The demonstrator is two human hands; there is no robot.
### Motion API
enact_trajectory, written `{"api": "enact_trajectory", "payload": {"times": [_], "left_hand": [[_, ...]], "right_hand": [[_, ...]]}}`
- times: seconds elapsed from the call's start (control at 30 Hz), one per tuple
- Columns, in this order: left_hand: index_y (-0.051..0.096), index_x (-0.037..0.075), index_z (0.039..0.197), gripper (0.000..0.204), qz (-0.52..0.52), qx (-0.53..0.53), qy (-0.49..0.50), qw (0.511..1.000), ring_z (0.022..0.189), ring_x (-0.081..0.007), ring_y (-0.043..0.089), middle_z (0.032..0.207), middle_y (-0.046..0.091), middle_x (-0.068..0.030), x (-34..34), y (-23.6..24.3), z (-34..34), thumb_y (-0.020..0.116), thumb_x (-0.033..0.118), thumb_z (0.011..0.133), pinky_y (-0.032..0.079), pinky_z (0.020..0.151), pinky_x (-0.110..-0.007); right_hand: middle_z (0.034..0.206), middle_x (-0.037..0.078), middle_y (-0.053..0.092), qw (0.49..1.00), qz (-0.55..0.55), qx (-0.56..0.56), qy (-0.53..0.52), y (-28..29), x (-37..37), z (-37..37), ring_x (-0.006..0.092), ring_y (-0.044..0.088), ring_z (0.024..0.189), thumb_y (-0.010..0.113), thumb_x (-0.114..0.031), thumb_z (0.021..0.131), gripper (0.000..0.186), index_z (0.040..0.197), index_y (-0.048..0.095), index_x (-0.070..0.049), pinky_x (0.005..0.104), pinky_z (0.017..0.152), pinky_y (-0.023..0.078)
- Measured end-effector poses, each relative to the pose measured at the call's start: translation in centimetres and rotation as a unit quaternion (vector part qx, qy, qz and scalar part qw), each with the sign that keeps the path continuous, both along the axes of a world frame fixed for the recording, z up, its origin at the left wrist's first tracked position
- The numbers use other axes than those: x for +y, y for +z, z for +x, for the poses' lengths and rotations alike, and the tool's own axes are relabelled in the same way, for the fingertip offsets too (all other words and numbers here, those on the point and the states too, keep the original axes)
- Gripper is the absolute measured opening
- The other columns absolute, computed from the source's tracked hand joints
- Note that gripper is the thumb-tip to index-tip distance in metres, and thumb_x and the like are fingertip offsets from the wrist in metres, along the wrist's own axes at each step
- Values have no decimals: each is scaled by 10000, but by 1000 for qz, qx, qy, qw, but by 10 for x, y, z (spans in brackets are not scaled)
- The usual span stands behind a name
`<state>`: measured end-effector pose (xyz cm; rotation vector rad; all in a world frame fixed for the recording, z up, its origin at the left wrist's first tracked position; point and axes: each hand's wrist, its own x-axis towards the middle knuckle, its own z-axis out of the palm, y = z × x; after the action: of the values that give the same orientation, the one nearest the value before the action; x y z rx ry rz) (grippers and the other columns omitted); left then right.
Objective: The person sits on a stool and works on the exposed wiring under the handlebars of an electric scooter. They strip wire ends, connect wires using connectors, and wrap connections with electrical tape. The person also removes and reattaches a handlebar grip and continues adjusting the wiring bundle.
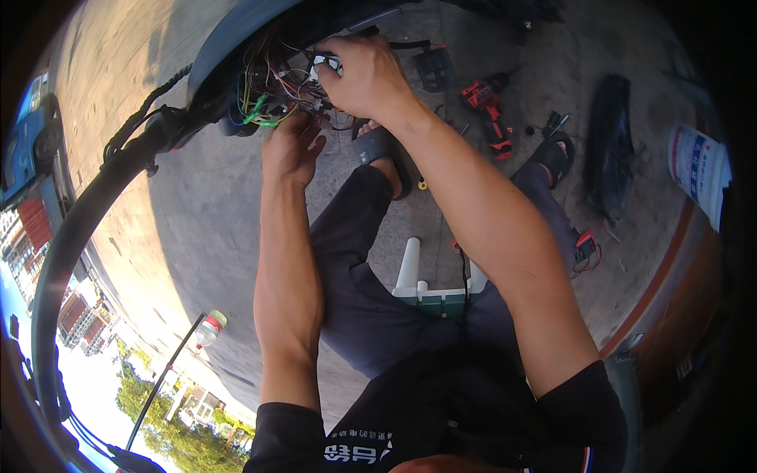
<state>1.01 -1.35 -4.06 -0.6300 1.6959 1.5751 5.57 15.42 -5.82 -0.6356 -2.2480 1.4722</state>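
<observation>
A tangled bundle of thin coloured wires (272,75) hangs out from under a dark curved vehicle panel (229,43) at the upper left. My right hand (364,75) is closed at the bundle's right side, thumb and fingers gripping a small white plastic connector (327,63). Just below, my left hand (292,151) reaches up with its fingers curled into the lower wires, their tips partly hidden. Bright green sleeves (256,109) on some wires show to the left of its fingertips.
On the ground lie a red and black cordless drill (487,110), a long black panel (611,146) and a red meter (584,246) with leads. A white bucket (700,169) stands far right. A black handlebar-like tube (75,229) curves down the left. Between my legs is a green-and-white stool (438,303).
</observation>
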Motion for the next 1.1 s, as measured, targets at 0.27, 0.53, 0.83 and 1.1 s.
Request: {"api": "enact_trajectory", "payload": {"times": [0.27, 0.53, 0.83, 1.1], "left_hand": [[599, 90, 1187, 265, -24, 21, -48, 998, 1032, -209, 597, 1127, 650, -60, 1, -7, -9, 574, 188, 941, 417, 927, -426], [637, 7, 1161, 325, -239, 89, -182, 950, 913, -173, 657, 1101, 692, -92, -26, 31, -8, 618, 188, 891, 480, 727, -292], [648, -56, 1142, 383, -224, 458, -48, 859, 976, -239, 667, 1038, 705, -162, -5, 45, -28, 654, 202, 859, 494, 881, -321], [670, -51, 1156, 397, -258, 359, -125, 888, 1019, -267, 670, 1090, 716, -179, -2, 48, -43, 645, 212, 859, 486, 904, -345]], "right_hand": [[1137, 146, 650, 993, 96, -19, 67, 55, 17, 73, 360, 574, 1086, 695, -234, 827, 344, 1136, 698, -81, 456, 954, 472], [1121, 107, 645, 971, 44, -63, 226, 96, 4, 154, 324, 586, 1041, 732, -215, 805, 321, 1081, 693, -55, 434, 909, 483], [1091, 125, 646, 926, 61, -154, 339, 89, 19, 170, 318, 589, 1026, 729, -177, 808, 351, 1122, 674, -31, 408, 910, 487], [1071, 136, 658, 925, 53, -165, 338, 85, 24, 161, 330, 605, 1009, 717, -184, 821, 349, 1131, 672, -32, 412, 902, 491]]}}
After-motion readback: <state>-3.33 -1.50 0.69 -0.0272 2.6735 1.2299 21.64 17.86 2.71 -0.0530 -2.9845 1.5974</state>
